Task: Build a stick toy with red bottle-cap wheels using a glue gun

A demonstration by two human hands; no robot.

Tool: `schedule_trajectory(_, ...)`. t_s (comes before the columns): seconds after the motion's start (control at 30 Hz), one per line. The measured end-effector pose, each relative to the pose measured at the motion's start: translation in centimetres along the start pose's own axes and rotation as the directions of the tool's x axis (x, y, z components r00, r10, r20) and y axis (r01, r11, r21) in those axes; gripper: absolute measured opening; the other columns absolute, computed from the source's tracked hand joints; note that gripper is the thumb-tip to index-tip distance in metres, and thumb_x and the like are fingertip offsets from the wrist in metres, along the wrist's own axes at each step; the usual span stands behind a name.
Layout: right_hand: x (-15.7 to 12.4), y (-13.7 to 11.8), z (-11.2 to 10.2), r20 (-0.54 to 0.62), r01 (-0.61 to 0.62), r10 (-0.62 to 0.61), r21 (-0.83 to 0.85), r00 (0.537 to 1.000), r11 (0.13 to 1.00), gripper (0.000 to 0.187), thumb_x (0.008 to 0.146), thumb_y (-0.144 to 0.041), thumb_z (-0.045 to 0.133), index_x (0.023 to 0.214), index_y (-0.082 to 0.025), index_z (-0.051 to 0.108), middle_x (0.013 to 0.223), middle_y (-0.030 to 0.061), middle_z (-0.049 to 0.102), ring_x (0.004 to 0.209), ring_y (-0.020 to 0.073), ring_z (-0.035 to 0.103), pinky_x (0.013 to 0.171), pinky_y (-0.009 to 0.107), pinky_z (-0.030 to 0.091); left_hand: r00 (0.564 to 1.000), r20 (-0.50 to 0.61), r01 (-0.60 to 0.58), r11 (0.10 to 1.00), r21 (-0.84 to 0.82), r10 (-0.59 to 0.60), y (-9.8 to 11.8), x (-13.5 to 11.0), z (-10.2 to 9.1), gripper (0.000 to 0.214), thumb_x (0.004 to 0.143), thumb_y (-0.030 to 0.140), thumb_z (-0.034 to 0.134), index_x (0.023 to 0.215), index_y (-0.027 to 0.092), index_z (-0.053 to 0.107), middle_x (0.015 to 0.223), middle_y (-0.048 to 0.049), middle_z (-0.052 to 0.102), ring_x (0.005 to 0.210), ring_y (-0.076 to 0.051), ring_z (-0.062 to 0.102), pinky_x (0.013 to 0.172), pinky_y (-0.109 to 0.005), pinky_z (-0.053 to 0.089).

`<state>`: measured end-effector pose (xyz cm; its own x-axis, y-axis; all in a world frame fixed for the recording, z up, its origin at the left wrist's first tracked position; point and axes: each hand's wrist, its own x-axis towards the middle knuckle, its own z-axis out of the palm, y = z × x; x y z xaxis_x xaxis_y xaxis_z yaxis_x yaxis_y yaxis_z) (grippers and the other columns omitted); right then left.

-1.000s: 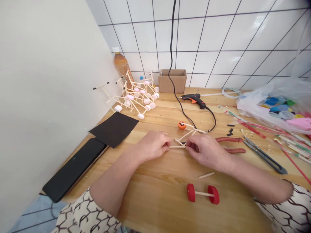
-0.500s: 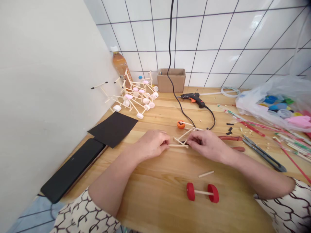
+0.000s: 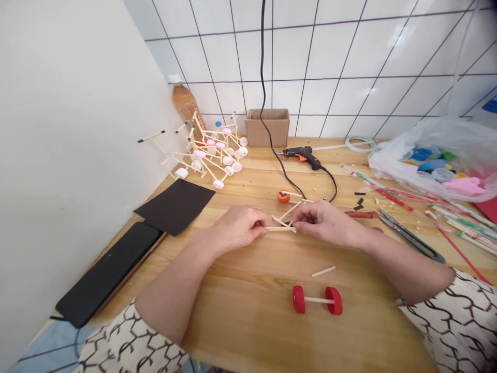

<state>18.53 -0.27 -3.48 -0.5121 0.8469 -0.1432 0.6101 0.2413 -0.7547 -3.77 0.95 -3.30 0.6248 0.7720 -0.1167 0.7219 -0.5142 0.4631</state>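
Observation:
My left hand [image 3: 238,227] and my right hand [image 3: 325,221] meet at the middle of the wooden table [image 3: 248,321]. Each pinches one end of a small frame of thin wooden sticks [image 3: 282,221]. An orange bottle cap [image 3: 283,196] sits on a stick at the frame's far end. Nearer to me lies an axle with two red cap wheels [image 3: 317,300], and a short loose stick [image 3: 323,271] rests between it and my hands.
A black glue gun [image 3: 303,154] with its cord lies behind the frame, beside a cardboard box [image 3: 267,127]. A heap of stick-and-cap models [image 3: 212,155], a bottle [image 3: 185,106], black sheet [image 3: 174,204] and phone [image 3: 108,272] are left. Scissors [image 3: 411,238], pliers [image 3: 361,214], a bag of caps [image 3: 435,160] are right.
Both hands stay pinched on the stick frame. The view has drifted slightly, so everything sits a little further left and higher than before.

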Motion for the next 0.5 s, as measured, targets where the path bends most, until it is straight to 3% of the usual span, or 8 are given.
schedule_trajectory(0.13,-0.2,-0.4,-0.4,-0.008,0.03,-0.031,-0.069,1.0,0.997,0.016,0.077,-0.022,0.049,0.077,-0.016,0.064,0.069,0.0002,0.062,0.062,0.0114,0.053,0.058,0.022,0.041,1.0,-0.004,0.003,1.0,-0.006,-0.003,0.1,0.0,0.0,0.012,0.077,0.019,0.053,0.075,0.018,0.065,0.075,-0.0005,0.065,0.065,-0.013,0.056,0.058,-0.021,0.037)
schedule_trajectory(0.23,-0.6,-0.9,-0.9,-0.013,0.011,-0.014,-0.169,1.0,0.986,0.018,0.077,-0.02,0.047,0.068,-0.017,0.063,0.057,-0.0032,0.054,0.052,0.0092,0.046,0.05,0.021,0.035,1.0,0.007,0.01,1.0,-0.002,-0.01,0.3,0.0,0.0,0.013,0.077,0.02,0.053,0.075,0.018,0.065,0.075,-0.0007,0.065,0.065,-0.013,0.057,0.058,-0.021,0.038)
schedule_trajectory(0.37,-0.9,-1.5,-1.1,0.068,0.028,-0.01,-0.267,0.998,0.963,0.027,0.076,-0.016,0.043,0.049,-0.018,0.047,0.045,-0.0058,0.034,0.044,0.0076,0.031,0.043,0.021,0.025,1.0,0.01,0.02,1.0,0.013,-0.02,0.3,0.1,-0.1,0.013,0.078,0.021,0.053,0.076,0.018,0.066,0.075,-0.001,0.065,0.066,-0.013,0.057,0.059,-0.022,0.038)
schedule_trajectory(0.5,-0.9,-1.6,-0.7,0.085,0.02,0.004,-0.276,0.996,0.961,0.028,0.075,-0.012,0.042,0.047,-0.018,0.039,0.044,-0.0056,0.034,0.042,0.0077,0.032,0.042,0.022,0.026,1.0,0.013,0.018,1.0,0.016,-0.018,0.3,0.0,-0.1,0.013,0.078,0.021,0.053,0.076,0.019,0.065,0.077,-0.0009,0.065,0.067,-0.014,0.057,0.06,-0.022,0.038)
